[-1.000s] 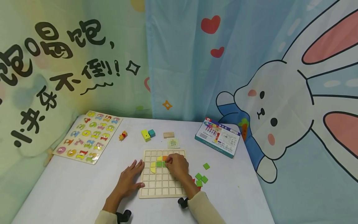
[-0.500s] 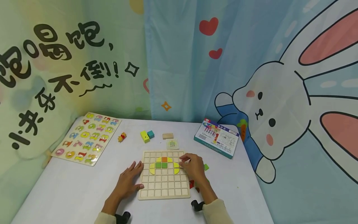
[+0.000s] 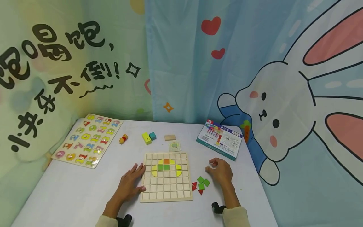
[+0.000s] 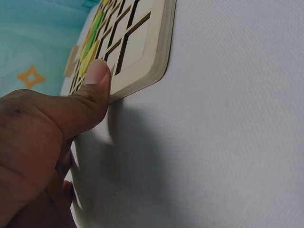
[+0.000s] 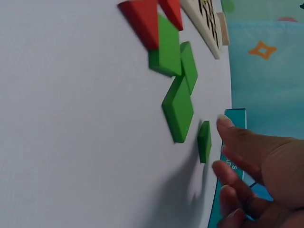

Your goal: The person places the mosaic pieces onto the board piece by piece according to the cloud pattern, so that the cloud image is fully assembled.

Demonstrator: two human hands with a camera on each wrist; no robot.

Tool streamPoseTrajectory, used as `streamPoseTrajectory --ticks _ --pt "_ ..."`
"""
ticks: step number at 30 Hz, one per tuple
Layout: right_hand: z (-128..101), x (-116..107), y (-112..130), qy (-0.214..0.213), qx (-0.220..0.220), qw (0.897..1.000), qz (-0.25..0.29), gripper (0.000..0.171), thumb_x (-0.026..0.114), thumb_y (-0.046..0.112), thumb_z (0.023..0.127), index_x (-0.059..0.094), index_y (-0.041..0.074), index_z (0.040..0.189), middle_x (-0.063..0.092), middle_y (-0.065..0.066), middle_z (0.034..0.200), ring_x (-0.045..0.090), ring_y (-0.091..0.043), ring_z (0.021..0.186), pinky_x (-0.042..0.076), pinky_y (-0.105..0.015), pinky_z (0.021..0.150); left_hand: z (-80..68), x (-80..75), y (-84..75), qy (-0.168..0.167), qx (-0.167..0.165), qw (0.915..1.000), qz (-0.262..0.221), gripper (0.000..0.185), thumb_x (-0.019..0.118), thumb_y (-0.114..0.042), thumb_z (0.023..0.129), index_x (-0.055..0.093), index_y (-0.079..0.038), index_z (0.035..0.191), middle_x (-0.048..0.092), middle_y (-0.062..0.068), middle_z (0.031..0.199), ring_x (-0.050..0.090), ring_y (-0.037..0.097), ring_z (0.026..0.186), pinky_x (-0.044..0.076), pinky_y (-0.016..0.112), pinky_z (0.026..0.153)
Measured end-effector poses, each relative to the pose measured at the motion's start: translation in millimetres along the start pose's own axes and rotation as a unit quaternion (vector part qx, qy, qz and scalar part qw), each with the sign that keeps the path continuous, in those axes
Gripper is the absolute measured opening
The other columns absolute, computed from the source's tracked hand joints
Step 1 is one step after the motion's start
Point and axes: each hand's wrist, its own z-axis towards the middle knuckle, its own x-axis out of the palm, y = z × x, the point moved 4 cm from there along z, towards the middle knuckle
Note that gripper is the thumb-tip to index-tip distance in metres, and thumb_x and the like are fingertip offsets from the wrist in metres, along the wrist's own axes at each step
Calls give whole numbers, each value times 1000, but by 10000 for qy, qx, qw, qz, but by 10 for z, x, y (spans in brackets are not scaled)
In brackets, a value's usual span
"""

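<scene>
Left hand point(image 3: 131, 182) spread against pale wooden grid board point(image 3: 166, 186). Right hand point(image 3: 221, 172), fingertips parted, beside flat green square tile point(image 5: 204, 142); best pinch opposite edges, lift level.

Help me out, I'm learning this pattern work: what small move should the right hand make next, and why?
Probably pinch the lone green tile with the right hand: its fingers are parted near that tile and hold nothing visible, and the board shows a bare cell between its green squares and the yellow piece to their right.
</scene>
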Motion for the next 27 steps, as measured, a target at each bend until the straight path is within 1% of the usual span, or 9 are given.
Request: streamPoseTrajectory --ticks 3,6,11,15,17,21,25,27 --pt "2 19 -25 54 33 9999 -129 27 92 20 83 79 10 104 73 -7 92 63 -25 85 51 -41 76 0 -13 -8 48 -31 10000 9 98 92 -22 81 40 -12 164 34 8 173 22 40 165 24 71 127" --pt "7 52 -30 48 53 9998 -176 22 92 18 83 78 10 98 70 -5 85 60 -22 80 46 -37 71 5 -16 -7 116 -57 9999 5 98 91 -22 83 38 -13 165 32 6 174 19 38 165 22 70 128" --pt "-13 72 30 -51 -34 9998 -185 23 92 12 82 72 11 94 67 -3 82 59 -22 79 45 -38 71 14 1 7 136 -30 9999 43 98 90 -24 83 38 -13 165 31 6 174 18 39 166 23 70 128" --pt "-66 76 117 -99 -139 9998 -120 20 91 10 82 74 15 92 65 -2 78 58 -21 76 42 -36 67 20 18 21 112 -17 9999 86 98 91 -24 83 38 -13 165 32 6 174 19 39 165 23 70 128" --pt "-102 92 177 -74 -173 9998 -28 18 91 11 83 76 16 92 64 -1 77 57 -20 75 40 -34 65 21 23 26 98 -15 9999 99 99 91 -24 82 39 -13 165 32 6 174 20 39 165 24 70 127" --pt "-199 147 370 -45 -300 9992 242 14 90 14 84 79 18 91 65 0 76 56 -19 76 39 -32 67 17 24 29 88 -25 9999 72 99 92 -23 82 39 -13 165 33 6 173 20 38 165 23 70 128" --pt "-278 242 591 -6 -521 9975 471 12 90 17 86 80 21 90 66 3 76 55 -18 75 39 -32 68 13 20 27 92 -19 10000 24 98 91 -23 82 39 -14 165 32 6 174 19 38 166 23 70 128" --pt "-301 304 691 9 -699 9961 541 11 90 19 86 80 22 89 66 4 76 54 -16 73 39 -32 65 14 15 26 68 23 10000 0 98 91 -23 82 40 -13 165 33 7 173 21 40 165 23 71 127"
